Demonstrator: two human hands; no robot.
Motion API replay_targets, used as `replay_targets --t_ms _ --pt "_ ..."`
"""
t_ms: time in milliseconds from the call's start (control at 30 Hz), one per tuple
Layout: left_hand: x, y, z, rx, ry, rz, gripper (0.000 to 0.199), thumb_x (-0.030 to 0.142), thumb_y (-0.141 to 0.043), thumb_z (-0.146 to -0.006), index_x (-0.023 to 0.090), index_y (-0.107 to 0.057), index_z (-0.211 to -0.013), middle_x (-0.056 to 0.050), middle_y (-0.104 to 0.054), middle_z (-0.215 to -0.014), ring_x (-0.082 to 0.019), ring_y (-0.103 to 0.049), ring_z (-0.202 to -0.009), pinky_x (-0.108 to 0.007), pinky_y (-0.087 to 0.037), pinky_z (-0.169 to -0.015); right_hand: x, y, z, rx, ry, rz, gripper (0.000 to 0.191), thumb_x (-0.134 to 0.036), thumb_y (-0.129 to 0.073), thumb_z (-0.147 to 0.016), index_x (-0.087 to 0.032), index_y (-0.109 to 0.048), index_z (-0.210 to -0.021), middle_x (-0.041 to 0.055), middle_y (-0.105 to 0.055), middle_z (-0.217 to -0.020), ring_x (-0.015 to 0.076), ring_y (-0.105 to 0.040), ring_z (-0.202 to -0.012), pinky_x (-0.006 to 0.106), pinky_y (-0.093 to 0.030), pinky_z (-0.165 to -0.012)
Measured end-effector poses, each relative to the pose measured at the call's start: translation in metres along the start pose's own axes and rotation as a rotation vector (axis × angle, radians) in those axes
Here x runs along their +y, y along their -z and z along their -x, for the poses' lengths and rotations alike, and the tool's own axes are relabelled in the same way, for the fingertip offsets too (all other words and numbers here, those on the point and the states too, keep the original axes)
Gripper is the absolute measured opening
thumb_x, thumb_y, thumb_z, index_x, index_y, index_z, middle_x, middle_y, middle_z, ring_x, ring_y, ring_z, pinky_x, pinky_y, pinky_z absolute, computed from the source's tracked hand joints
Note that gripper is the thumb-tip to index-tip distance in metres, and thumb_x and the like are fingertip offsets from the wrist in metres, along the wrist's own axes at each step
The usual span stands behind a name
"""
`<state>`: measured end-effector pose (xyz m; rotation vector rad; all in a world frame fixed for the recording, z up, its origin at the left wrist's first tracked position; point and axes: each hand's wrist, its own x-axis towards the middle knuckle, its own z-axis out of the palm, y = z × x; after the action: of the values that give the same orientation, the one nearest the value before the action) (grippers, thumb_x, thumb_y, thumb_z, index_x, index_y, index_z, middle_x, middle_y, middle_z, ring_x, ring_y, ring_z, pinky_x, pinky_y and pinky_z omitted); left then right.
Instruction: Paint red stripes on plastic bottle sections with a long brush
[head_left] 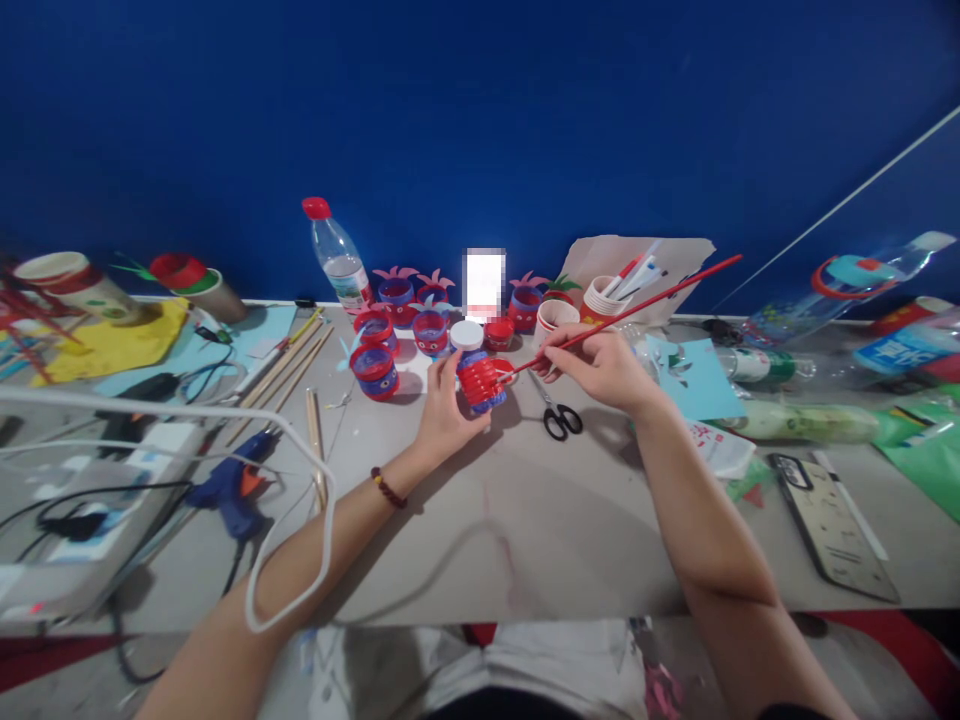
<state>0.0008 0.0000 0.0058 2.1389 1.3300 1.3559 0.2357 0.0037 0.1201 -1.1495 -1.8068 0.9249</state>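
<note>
The left hand [448, 414] grips a red-and-blue bottle [478, 380]; the right hand [596, 362] pinches a red brush [660, 296], tip at its side. Scissors [552, 407] lie to the right on the worktop [555, 530].

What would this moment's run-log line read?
left hand: grips white-capped bottle | right hand: holds red-handled paintbrush, tip at bottle's red side | nearby: black-handled scissors

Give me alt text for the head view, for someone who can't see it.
A person's left grip holds a white-capped, red and blue bottle; the right grip holds a long red stick, perhaps a brush, tip at the bottle's red part. Red and blue cups and scissors are nearby on the table.
</note>
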Motion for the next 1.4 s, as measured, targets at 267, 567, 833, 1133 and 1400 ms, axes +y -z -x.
replay_targets --t_ms 267,567,833,1133,1400 --pt "-0.006 -0.003 0.001 0.020 -0.014 0.013 0.087 0.028 -0.082 -0.063 0.022 -0.035 -0.136 -0.012 -0.046 -0.125 -0.030 -0.053 -0.119 -0.049 -0.047 -0.102 -0.009 -0.019 -0.001 -0.057 0.033 0.071 0.021 -0.040 -0.062 -0.087 -0.020 -0.067 -0.082 0.0058 -0.072 -0.082 0.0189 -0.070 -0.068 0.033 -0.062 -0.063" --pt "-0.005 -0.002 0.000 0.066 -0.034 0.040 0.079 0.028 -0.081 -0.065 0.021 -0.037 -0.131 -0.011 -0.049 -0.123 -0.028 -0.053 -0.116 -0.046 -0.047 -0.100 -0.008 -0.003 -0.002 -0.004 0.057 0.246 0.023 -0.038 -0.060 -0.090 -0.018 -0.070 -0.083 0.0062 -0.073 -0.076 0.0196 -0.068 -0.066 0.035 -0.058 -0.065" --pt "-0.009 -0.006 0.003 0.091 0.034 0.125 0.080 0.029 -0.081 -0.065 0.021 -0.036 -0.130 -0.011 -0.044 -0.124 -0.026 -0.052 -0.117 -0.045 -0.047 -0.103 0.000 0.002 -0.004 0.015 0.068 0.216 0.022 -0.036 -0.058 -0.091 -0.019 -0.068 -0.081 0.0060 -0.073 -0.077 0.0199 -0.071 -0.068 0.036 -0.060 -0.068" --pt "-0.001 -0.001 0.001 0.015 0.003 0.125 0.090 0.025 -0.081 -0.064 0.025 -0.032 -0.139 -0.012 -0.044 -0.132 -0.030 -0.051 -0.124 -0.049 -0.045 -0.106 -0.002 0.004 -0.003 0.109 -0.016 0.001 0.027 -0.046 -0.068 -0.085 -0.019 -0.067 -0.079 0.0076 -0.074 -0.086 0.0216 -0.073 -0.071 0.038 -0.064 -0.069" --pt "-0.003 -0.001 0.002 -0.034 -0.103 0.048 0.086 0.024 -0.081 -0.061 0.024 -0.036 -0.134 -0.012 -0.046 -0.127 -0.032 -0.048 -0.125 -0.052 -0.045 -0.105 -0.010 -0.012 0.002 -0.035 0.032 -0.009 0.024 -0.041 -0.062 -0.091 -0.018 -0.067 -0.088 0.0067 -0.073 -0.086 0.0178 -0.072 -0.068 0.033 -0.064 -0.069"
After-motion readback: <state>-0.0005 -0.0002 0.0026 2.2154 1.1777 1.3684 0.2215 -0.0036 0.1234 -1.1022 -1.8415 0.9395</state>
